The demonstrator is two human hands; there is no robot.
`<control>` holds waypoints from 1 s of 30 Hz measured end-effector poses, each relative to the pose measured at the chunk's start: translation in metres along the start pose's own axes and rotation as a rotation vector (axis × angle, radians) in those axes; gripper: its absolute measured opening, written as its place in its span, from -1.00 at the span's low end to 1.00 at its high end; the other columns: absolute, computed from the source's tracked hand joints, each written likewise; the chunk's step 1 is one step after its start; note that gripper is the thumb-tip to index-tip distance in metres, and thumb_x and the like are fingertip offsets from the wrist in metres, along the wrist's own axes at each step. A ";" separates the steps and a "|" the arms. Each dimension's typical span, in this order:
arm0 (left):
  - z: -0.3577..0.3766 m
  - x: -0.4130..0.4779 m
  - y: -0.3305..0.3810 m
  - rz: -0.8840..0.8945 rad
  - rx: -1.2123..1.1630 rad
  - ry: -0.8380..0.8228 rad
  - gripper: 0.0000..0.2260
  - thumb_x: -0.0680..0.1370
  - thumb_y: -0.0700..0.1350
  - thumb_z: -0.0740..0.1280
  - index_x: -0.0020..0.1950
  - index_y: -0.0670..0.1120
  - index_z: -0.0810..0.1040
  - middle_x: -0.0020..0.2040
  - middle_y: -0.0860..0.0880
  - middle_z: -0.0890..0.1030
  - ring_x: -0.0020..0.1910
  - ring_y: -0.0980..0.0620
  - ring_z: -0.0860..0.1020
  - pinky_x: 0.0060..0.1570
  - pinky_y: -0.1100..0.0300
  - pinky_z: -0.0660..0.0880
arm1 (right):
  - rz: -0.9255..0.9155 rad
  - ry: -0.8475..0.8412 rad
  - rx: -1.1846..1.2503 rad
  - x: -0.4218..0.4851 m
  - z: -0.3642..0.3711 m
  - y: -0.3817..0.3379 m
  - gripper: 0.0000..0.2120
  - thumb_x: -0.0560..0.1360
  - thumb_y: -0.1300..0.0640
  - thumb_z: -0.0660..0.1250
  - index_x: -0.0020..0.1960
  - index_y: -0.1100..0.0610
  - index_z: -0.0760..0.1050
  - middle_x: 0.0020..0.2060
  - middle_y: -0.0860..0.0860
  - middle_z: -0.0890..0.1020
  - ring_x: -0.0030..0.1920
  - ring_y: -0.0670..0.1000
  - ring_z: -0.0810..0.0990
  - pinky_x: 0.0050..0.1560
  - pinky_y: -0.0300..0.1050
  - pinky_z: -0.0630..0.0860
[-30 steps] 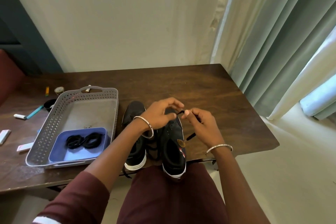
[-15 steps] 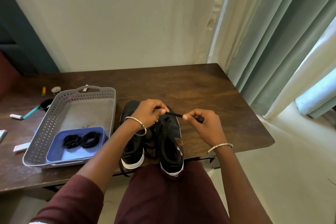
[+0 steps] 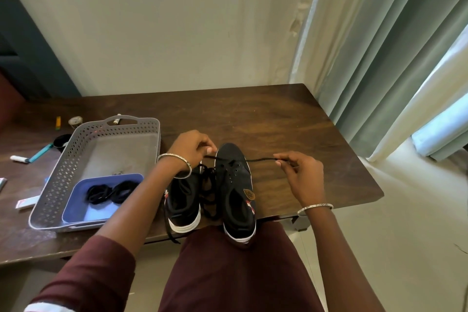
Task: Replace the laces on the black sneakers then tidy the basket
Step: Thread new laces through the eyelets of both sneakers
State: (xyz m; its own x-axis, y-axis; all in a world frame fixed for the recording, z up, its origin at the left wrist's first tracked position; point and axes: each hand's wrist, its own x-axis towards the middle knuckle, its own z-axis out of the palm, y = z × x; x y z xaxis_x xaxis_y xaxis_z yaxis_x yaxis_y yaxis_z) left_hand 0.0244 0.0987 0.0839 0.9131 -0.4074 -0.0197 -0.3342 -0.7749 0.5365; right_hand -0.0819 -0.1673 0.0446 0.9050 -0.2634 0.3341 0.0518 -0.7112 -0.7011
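Note:
Two black sneakers stand side by side at the table's near edge, the right sneaker (image 3: 236, 185) with bare eyelets and the left sneaker (image 3: 182, 200) partly under my left forearm. A black lace (image 3: 258, 159) runs taut across the right sneaker's toe end. My left hand (image 3: 192, 147) pinches its left end and my right hand (image 3: 301, 172) pinches its right end, out to the right of the shoe. More loose black lace (image 3: 209, 185) lies bunched between the shoes. A grey perforated basket (image 3: 76, 159) at the left holds a blue tray (image 3: 76, 200) with coiled black laces (image 3: 111, 191).
The wooden table (image 3: 291, 129) runs back to the wall, with curtains (image 3: 379, 45) at its right. Small items lie left of the basket: a teal pen (image 3: 40, 152), a white tube (image 3: 19, 159), a yellow piece (image 3: 58, 123), a round tin (image 3: 75, 121) and white packets (image 3: 26, 202).
My hands were close together over the right sneaker's toe. They have spread apart, the right hand moving out to the right, drawing the lace taut across the shoe.

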 end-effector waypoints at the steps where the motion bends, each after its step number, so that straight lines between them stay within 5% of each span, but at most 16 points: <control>1: 0.006 0.000 0.006 0.029 -0.026 0.009 -0.84 0.62 -0.17 0.31 0.07 -0.05 0.68 -0.01 0.03 0.62 -0.03 0.10 0.53 0.05 0.23 0.39 | -0.020 -0.005 0.015 0.000 0.005 -0.003 -0.82 0.48 0.26 0.47 0.02 0.04 0.71 -0.10 -0.10 0.72 -0.12 -0.23 0.62 -0.05 -0.43 0.51; 6: 0.035 -0.003 0.041 0.194 -0.306 -0.023 -0.71 0.68 0.04 0.16 0.16 -0.01 0.64 0.04 0.04 0.68 0.05 0.08 0.62 0.10 0.16 0.51 | -0.113 -0.100 0.113 -0.001 0.029 -0.030 -0.79 0.45 0.35 0.45 0.01 0.11 0.67 -0.12 -0.13 0.72 -0.11 -0.30 0.64 -0.03 -0.39 0.54; 10: 0.050 0.002 0.046 0.110 -0.496 -0.101 -0.70 0.68 0.10 0.13 -0.08 0.08 0.61 -0.20 -0.05 0.65 -0.25 0.01 0.61 -0.14 0.04 0.57 | -0.184 -0.060 0.106 0.005 0.040 -0.043 -0.85 0.42 0.31 0.48 -0.10 0.09 0.63 -0.23 -0.14 0.70 -0.22 -0.19 0.66 -0.14 -0.18 0.61; 13: 0.050 0.001 0.037 -0.016 -0.640 -0.214 -0.69 0.70 0.04 0.13 -0.11 -0.01 0.57 -0.30 0.01 0.56 -0.40 0.07 0.45 -0.43 0.23 0.39 | -0.230 0.013 0.000 0.008 0.043 -0.044 -0.88 0.39 0.24 0.51 -0.17 0.04 0.66 -0.27 -0.13 0.66 -0.26 -0.11 0.61 -0.22 -0.07 0.58; 17: 0.044 -0.004 0.025 -0.097 -0.744 -0.295 -0.70 0.68 -0.07 0.21 -0.13 -0.16 0.62 -0.31 -0.03 0.56 -0.43 0.13 0.30 -0.49 0.38 0.24 | -0.238 -0.044 0.076 0.012 0.050 -0.041 -0.89 0.35 0.20 0.57 -0.19 0.06 0.68 -0.26 -0.11 0.61 -0.25 -0.11 0.57 -0.22 -0.18 0.55; 24: 0.039 0.000 0.005 -0.169 -0.705 -0.209 -0.87 0.55 -0.17 0.42 0.01 -0.20 0.71 -0.31 0.00 0.63 -0.47 0.23 0.41 -0.44 0.41 0.33 | 0.040 -0.089 0.318 0.008 0.066 -0.036 -0.77 0.37 0.28 0.56 -0.02 0.13 0.62 -0.19 -0.11 0.69 -0.17 -0.17 0.66 -0.09 -0.25 0.60; 27: 0.046 0.005 -0.005 -0.254 -0.678 -0.041 -0.95 0.51 -0.17 0.47 -0.11 -0.13 0.73 -0.32 0.02 0.66 -0.27 0.17 0.58 -0.11 0.25 0.56 | 0.217 -0.240 0.153 0.004 0.079 -0.022 -0.63 0.37 0.16 0.57 0.15 0.04 0.58 0.01 -0.12 0.65 -0.06 -0.13 0.64 0.05 -0.03 0.62; 30: 0.060 0.009 -0.015 -0.373 -0.654 0.086 -0.90 0.49 -0.10 0.50 -0.23 0.00 0.71 -0.27 -0.02 0.69 -0.12 -0.02 0.64 0.12 0.01 0.57 | 0.285 -0.514 0.000 -0.005 0.089 -0.014 -0.30 0.31 -0.02 0.57 0.40 0.03 0.44 0.26 -0.02 0.50 0.25 0.03 0.54 0.26 0.06 0.52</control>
State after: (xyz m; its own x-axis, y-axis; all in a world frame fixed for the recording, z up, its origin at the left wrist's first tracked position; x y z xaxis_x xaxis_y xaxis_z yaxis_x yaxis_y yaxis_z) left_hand 0.0235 0.0775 0.0255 0.9623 -0.1146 -0.2465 0.1828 -0.3983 0.8989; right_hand -0.0494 -0.0982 -0.0029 0.9718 -0.0946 -0.2162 -0.2239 -0.6586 -0.7184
